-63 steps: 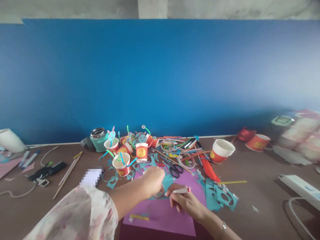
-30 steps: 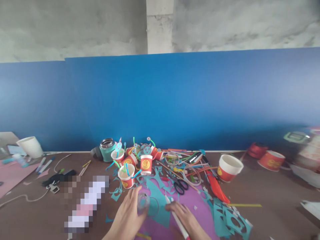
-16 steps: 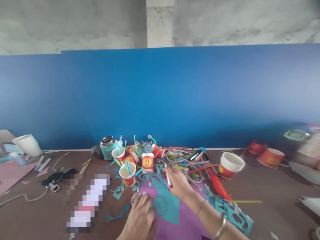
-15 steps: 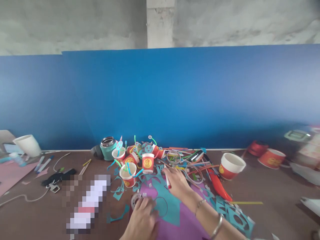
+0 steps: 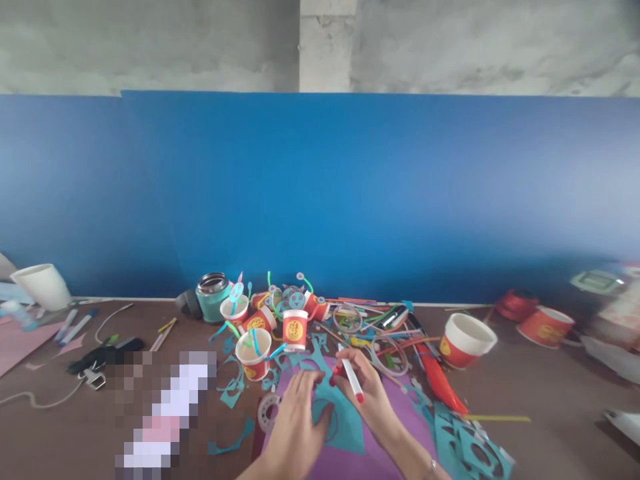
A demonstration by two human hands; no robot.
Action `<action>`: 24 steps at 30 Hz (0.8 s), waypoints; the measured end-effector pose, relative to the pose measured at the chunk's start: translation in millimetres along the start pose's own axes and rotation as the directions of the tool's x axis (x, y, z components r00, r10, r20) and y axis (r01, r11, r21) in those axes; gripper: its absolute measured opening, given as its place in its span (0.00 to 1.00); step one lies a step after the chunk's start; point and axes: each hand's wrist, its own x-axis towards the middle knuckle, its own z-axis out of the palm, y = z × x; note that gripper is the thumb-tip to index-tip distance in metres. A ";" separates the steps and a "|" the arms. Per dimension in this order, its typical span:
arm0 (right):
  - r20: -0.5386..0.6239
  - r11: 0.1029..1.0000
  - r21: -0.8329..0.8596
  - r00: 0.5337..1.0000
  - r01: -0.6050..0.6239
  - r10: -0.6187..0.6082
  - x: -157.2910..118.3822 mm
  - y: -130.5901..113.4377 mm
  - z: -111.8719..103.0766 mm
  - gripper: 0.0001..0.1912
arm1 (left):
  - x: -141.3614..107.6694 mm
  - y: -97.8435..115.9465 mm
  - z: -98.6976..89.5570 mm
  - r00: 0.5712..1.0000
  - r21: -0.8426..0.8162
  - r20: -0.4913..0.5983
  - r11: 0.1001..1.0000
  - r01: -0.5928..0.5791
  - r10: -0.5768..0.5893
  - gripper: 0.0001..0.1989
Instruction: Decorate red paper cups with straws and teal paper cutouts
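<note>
My right hand (image 5: 367,383) is closed on a white marker (image 5: 353,380) with a red end, which slants between the fingers. A small red piece, perhaps its cap, shows at the thumb and fingertips. My left hand (image 5: 297,417) holds nothing, its fingers stretched out and the thumb apart, over the left side of a teal paper sheet (image 5: 350,433). Part of a drawn circle shows on that sheet beside the left thumb. Beneath lies purple paper (image 5: 380,463). A white ring-shaped roll (image 5: 269,412) sits just left of my left hand.
Red-and-white paper cups (image 5: 253,360) with pipe cleaners stand behind the hands, near a teal flask (image 5: 213,303). Pipe cleaners and strips pile up at the back. Teal cut-outs (image 5: 473,443) and a stacked cup (image 5: 465,343) are on the right; black straps (image 5: 105,357) lie left.
My left hand has moved off the ring-shaped roll and spread its fingers. My right hand has drawn back towards me, and the marker now slants up between its fingers.
</note>
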 end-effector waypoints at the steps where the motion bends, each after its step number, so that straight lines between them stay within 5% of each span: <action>1: 0.028 1.000 0.017 0.999 -0.018 0.018 -3.9 -0.4 -0.3 0.17 | -2.2 0.6 2.5 1.000 -0.023 0.006 1.000 0.005 -0.005 0.18; 6: 0.110 0.995 0.033 0.990 -0.093 0.089 -19.0 4.5 -1.9 0.17 | -10.2 0.2 7.9 0.996 -0.086 0.077 0.996 -0.032 0.039 0.14; 10: 0.033 0.997 -0.036 0.997 -0.073 0.074 -21.1 6.3 -8.0 0.16 | -11.1 -1.4 3.5 0.986 -0.042 0.047 0.987 -0.157 0.159 0.21; 15: -0.091 0.987 -0.015 0.983 -0.159 0.157 -18.4 8.1 -22.5 0.19 | -13.8 1.6 -4.4 0.994 -0.018 0.110 1.000 -0.018 0.020 0.14; 20: -0.057 0.979 -0.026 0.978 -0.202 0.200 -20.5 16.6 -24.3 0.20 | -7.1 1.6 -3.7 0.967 0.191 0.253 0.978 -0.084 0.033 0.16; 24: -0.045 0.986 -0.017 0.986 -0.164 0.163 -20.8 16.7 -22.6 0.21 | 5.2 1.8 -6.8 0.965 0.422 0.261 0.900 -0.107 -0.008 0.23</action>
